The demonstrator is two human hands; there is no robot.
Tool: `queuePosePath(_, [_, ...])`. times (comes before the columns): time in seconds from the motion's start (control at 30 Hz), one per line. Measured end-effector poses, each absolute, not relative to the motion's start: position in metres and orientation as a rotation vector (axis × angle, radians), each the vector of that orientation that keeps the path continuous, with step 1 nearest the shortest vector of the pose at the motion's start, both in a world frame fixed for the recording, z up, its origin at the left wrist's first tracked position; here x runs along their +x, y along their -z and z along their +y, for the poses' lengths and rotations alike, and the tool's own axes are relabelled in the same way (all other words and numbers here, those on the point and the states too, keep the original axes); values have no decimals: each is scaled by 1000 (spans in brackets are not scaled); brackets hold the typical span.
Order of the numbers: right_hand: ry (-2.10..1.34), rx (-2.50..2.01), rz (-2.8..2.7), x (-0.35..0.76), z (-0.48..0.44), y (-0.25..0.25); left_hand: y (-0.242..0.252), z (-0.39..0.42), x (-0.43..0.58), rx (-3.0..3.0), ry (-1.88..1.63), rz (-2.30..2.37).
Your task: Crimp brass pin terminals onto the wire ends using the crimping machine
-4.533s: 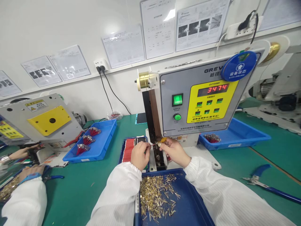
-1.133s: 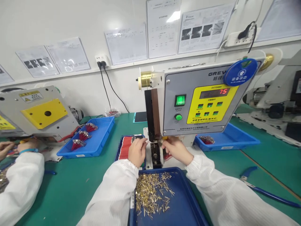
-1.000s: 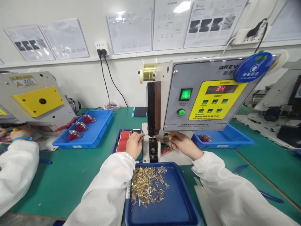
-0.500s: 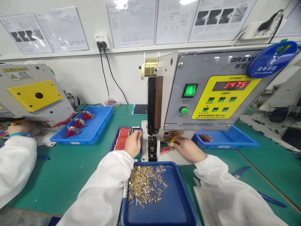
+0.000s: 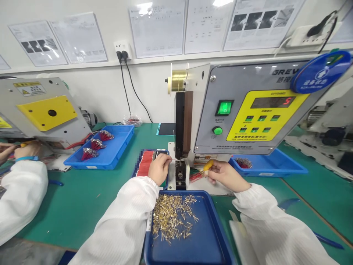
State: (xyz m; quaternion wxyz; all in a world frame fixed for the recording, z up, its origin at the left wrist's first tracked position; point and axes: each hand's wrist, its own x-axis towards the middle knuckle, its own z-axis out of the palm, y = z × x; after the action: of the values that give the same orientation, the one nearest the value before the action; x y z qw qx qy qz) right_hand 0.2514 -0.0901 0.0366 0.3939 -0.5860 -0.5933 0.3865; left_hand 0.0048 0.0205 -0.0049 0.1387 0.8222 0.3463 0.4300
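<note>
Nearest, a blue tray (image 5: 190, 250) keeps loose brass terminals (image 5: 172, 219) within easy reach below the hands, the left hand (image 5: 159, 170) pinched narrowly on something too fine to tell at the crimping press (image 5: 179, 173), the right hand (image 5: 224, 176) gripping a yellow-tipped piece (image 5: 208, 165) just beside it.

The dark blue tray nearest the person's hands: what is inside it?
Loose brass pins lie heaped inside the dark blue tray; its floor under the heap is hidden.
</note>
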Motion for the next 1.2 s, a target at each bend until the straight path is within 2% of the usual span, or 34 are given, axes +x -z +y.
queuePosePath(0.27, [-1496, -1230, -1627, 213, -77, -85, 2, 18, 3, 2397, -1242, 995])
queuePosePath(0.47, [-1644, -1126, -1538, 201, -63, -69, 0, 16, 2, 2452, -1289, 953])
queuePosePath(0.7, [-1450, -1209, -1234, 200, -57, -47, -8, 9, 3, 2623, -1529, 886])
queuePosePath(0.97, [-1077, -1200, -1293, 189, -51, -42, -17, 3, 4, 2691, -1547, 824])
queuePosePath(1.2, [-1063, -1217, -1239, 188, -49, -33, -18, 2, 4, 2721, -1546, 810])
